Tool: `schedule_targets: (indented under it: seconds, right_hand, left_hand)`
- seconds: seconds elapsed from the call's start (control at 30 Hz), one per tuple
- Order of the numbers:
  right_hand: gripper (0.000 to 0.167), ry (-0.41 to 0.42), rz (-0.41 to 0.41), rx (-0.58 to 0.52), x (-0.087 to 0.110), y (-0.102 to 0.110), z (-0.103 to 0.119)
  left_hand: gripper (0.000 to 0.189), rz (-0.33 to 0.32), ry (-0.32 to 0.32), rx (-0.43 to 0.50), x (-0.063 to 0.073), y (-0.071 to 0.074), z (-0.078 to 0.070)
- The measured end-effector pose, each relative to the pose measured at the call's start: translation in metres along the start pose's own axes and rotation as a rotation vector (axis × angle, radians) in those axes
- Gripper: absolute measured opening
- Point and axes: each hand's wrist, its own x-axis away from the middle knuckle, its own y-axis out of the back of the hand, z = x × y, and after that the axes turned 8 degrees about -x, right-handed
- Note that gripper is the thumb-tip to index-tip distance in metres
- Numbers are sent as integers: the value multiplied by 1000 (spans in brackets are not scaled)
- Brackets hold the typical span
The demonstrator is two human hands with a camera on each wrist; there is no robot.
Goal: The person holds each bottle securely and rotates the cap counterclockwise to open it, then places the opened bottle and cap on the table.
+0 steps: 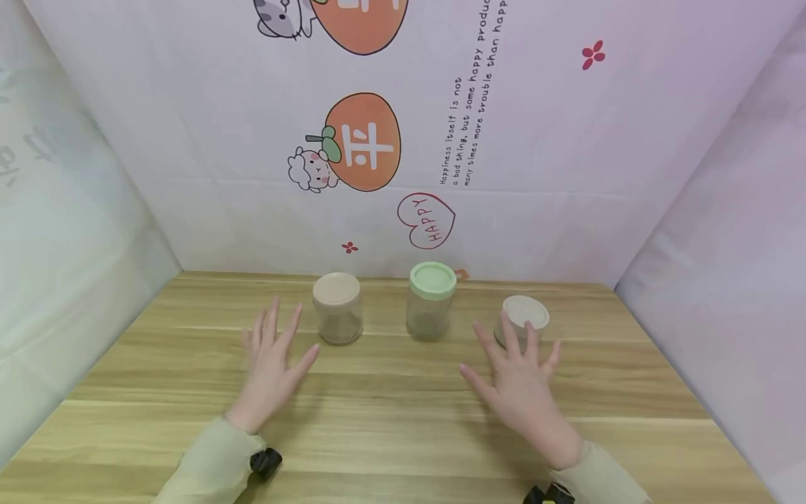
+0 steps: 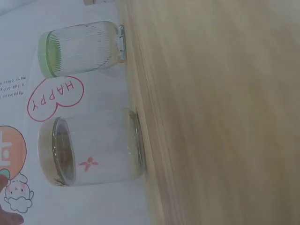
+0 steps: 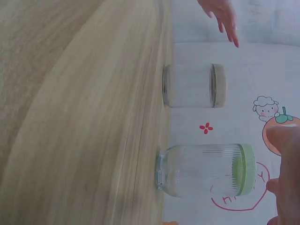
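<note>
Three clear jars with lids stand upright in a row near the back of the wooden table. The beige-lidded jar (image 1: 338, 309) is on the left, just beyond my left hand (image 1: 271, 374), whose fingers are spread and hold nothing. In the middle is the ribbed jar with a green lid (image 1: 430, 302), apart from both hands. My right hand (image 1: 518, 385) hovers with spread fingers in front of the white-lidded jar (image 1: 527, 311) and partly hides it; whether the fingertips touch it I cannot tell. The right wrist view shows the green-lidded jar (image 3: 206, 169) and the beige-lidded jar (image 3: 194, 86).
A white cloth backdrop (image 1: 535, 140) with cartoon prints hangs directly behind the table (image 1: 390, 434). White cloth walls close in on the left (image 1: 69, 210) and right (image 1: 724, 245). A small dark device (image 1: 266, 462) is strapped at the left wrist.
</note>
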Motion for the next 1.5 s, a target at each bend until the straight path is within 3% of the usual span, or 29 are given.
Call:
schedule_targets:
  seconds: [0.4, 0.7, 0.93, 1.2, 1.5]
  right_hand:
    - [66, 46, -20, -36, -4, -13, 7]
    - [64, 116, -51, -60, -7, -24, 13]
    - [61, 172, -68, -79, -12, -32, 16]
    - [58, 223, -114, -100, -19, -37, 19]
    - [54, 202, -74, -198, -26, -41, 21]
  left_hand:
    - [83, 104, 229, 355, -28, -14, -1]
    - [94, 111, 310, 525, -39, -30, 4]
    - [95, 114, 424, 782, -49, -42, 9]
    - [98, 118, 454, 865, -60, -57, 11]
    - [98, 106, 438, 837, -66, -67, 10]
